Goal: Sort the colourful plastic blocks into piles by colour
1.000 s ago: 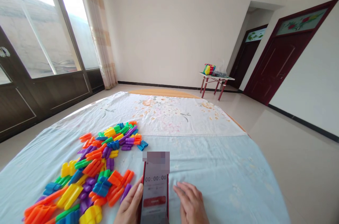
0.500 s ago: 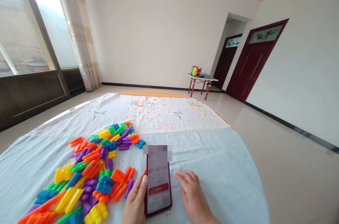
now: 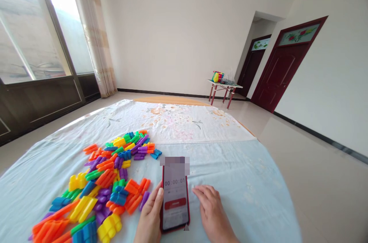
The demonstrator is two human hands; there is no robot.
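My left hand (image 3: 151,212) holds a phone (image 3: 175,201) in a red case by its left edge, thumb along the side. The phone's screen shows a timer reading 00:00:01 above a red button. My right hand (image 3: 211,208) lies on the light blue cloth just right of the phone, fingers loosely curved and apart from it, holding nothing. To the left of my left hand spreads a pile of plastic pieces (image 3: 106,193) in orange, yellow, green, blue and purple.
A round table is covered by a light blue cloth (image 3: 244,189) and a white floral cloth (image 3: 175,120). Farther back stand a small table (image 3: 227,84) with a colourful bag (image 3: 217,77), and a red door (image 3: 290,61). A window and curtain (image 3: 97,36) are at left.
The timer on the phone has gone from 00:00:00 to 00:00:01. The whole view has shifted slightly, with things lying a little farther right. Both hands keep about the same pose.
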